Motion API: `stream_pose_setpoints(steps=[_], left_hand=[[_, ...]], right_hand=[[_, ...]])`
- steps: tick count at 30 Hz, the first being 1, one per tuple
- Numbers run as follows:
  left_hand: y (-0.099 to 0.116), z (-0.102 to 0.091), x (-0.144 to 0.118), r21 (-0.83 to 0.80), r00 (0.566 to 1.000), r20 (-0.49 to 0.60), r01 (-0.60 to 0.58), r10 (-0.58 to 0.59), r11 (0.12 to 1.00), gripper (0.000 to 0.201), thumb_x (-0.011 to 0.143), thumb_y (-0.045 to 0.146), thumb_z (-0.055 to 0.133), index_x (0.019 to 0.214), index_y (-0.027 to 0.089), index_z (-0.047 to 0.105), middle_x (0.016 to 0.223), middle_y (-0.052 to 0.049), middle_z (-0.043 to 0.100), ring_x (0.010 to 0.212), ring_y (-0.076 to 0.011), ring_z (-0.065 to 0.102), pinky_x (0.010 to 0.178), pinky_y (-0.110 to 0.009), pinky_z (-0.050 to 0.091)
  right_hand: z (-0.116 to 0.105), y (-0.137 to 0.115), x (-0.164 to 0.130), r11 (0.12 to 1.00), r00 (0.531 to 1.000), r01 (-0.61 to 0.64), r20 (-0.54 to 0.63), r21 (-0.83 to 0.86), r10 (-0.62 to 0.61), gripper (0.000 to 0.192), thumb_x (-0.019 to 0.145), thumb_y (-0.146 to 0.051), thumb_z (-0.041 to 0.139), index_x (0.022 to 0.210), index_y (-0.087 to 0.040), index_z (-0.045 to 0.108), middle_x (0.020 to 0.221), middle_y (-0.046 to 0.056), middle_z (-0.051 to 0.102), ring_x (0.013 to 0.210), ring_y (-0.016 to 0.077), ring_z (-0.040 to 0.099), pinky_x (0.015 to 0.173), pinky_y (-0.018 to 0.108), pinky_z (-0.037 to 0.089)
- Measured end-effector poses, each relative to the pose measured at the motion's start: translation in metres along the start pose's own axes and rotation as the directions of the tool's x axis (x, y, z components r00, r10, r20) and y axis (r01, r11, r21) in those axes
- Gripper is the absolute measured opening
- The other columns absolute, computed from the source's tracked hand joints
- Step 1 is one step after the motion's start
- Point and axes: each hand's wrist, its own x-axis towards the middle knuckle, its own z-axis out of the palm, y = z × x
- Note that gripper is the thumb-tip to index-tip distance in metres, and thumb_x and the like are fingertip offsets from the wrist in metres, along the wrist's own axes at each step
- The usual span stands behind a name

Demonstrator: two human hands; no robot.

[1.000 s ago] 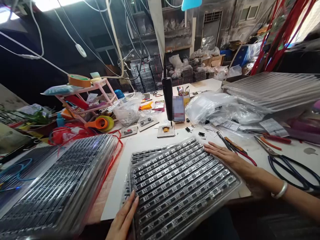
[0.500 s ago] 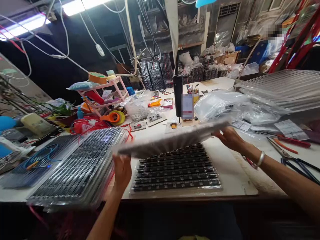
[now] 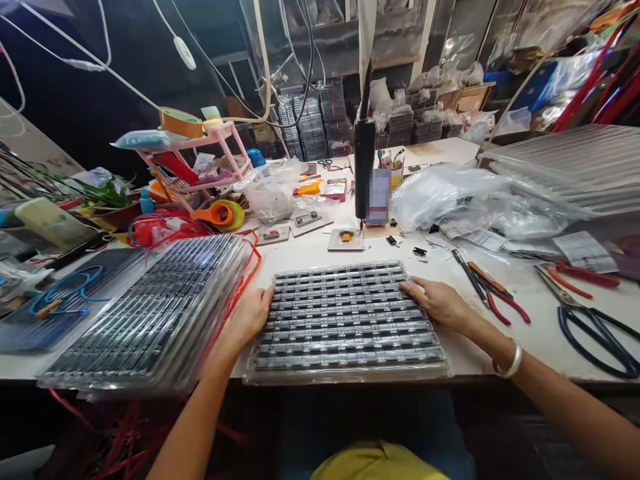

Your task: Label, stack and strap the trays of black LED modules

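In front of me a clear plastic tray (image 3: 345, 317) with rows of dark strip-shaped parts showing through it lies on top of another tray at the table's front edge. My left hand (image 3: 250, 313) is closed on its left edge, thumb near the far corner. My right hand (image 3: 437, 303) grips the opposite edge, fingers lying over the rim. Beside my left hand stands a stack of similar filled trays (image 3: 155, 300) with red ribbon (image 3: 243, 283) along it. The lower tray is almost wholly covered.
Pliers (image 3: 493, 287) and large scissors (image 3: 590, 320) lie to the right. A black hanging tool (image 3: 365, 167) points down over a small fixture (image 3: 346, 239). Plastic bags (image 3: 450, 200) lie behind; a pink rack (image 3: 200, 153) and orange tape dispenser (image 3: 220, 215) stand left.
The upper tray, tilted in the air before, has come down flat over the filled tray. Both hands have lowered with it, and the camera view has tipped downward.
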Motion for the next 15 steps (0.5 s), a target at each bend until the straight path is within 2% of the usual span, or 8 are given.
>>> stream_pose_setpoints(steps=[3,5,9,12,15], left_hand=[[-0.006,0.002,-0.020,-0.043,1.000,0.004,-0.015,0.016,0.999,0.062,0.089,0.054,0.025,0.119,0.010,0.057,0.119,-0.017,0.063,0.114,-0.0287,0.057,0.095,-0.040,0.043],[-0.013,0.003,-0.040,-0.102,0.999,-0.033,-0.046,0.043,0.994,0.063,0.089,0.052,0.027,0.133,0.013,0.046,0.133,-0.013,0.055,0.123,-0.0250,0.050,0.100,-0.037,0.040],[-0.023,0.009,-0.069,-0.199,0.985,-0.162,-0.090,0.058,0.976,0.052,0.088,0.051,0.037,0.126,0.022,0.057,0.122,-0.006,0.064,0.114,-0.0247,0.059,0.092,-0.037,0.049],[-0.023,0.013,-0.071,-0.222,0.976,-0.215,-0.091,0.042,0.971,0.048,0.087,0.050,0.041,0.121,0.024,0.062,0.117,-0.007,0.067,0.108,-0.0266,0.062,0.088,-0.039,0.052],[-0.023,0.014,-0.068,-0.267,0.975,-0.216,-0.107,0.049,0.958,0.050,0.085,0.052,0.043,0.119,0.021,0.063,0.118,-0.009,0.066,0.113,-0.0271,0.059,0.096,-0.042,0.048]], right_hand=[[0.004,-0.001,-0.027,0.998,0.997,-0.060,-0.041,0.025,0.061,0.069,0.091,-0.056,0.030,0.141,-0.009,0.039,0.090,0.014,0.070,0.089,0.0315,0.065,0.077,0.040,0.048],[0.008,-0.002,-0.049,0.994,0.996,-0.042,-0.071,0.106,0.049,0.067,0.092,-0.055,0.029,0.145,-0.015,0.031,0.084,0.008,0.069,0.081,0.0268,0.066,0.074,0.038,0.049],[0.019,-0.002,-0.072,0.974,0.977,0.083,-0.211,0.209,-0.038,0.054,0.091,-0.053,0.036,0.134,-0.023,0.048,0.101,0.008,0.065,0.095,0.0231,0.062,0.085,0.036,0.050],[0.026,-0.003,-0.068,0.970,0.953,0.107,-0.300,0.217,-0.038,0.049,0.091,-0.050,0.036,0.128,-0.024,0.055,0.103,0.009,0.061,0.097,0.0242,0.061,0.086,0.041,0.051],[0.031,-0.005,-0.060,0.970,0.928,0.119,-0.371,0.214,-0.033,0.045,0.092,-0.048,0.036,0.124,-0.025,0.059,0.111,0.011,0.060,0.106,0.0272,0.057,0.094,0.049,0.047]])
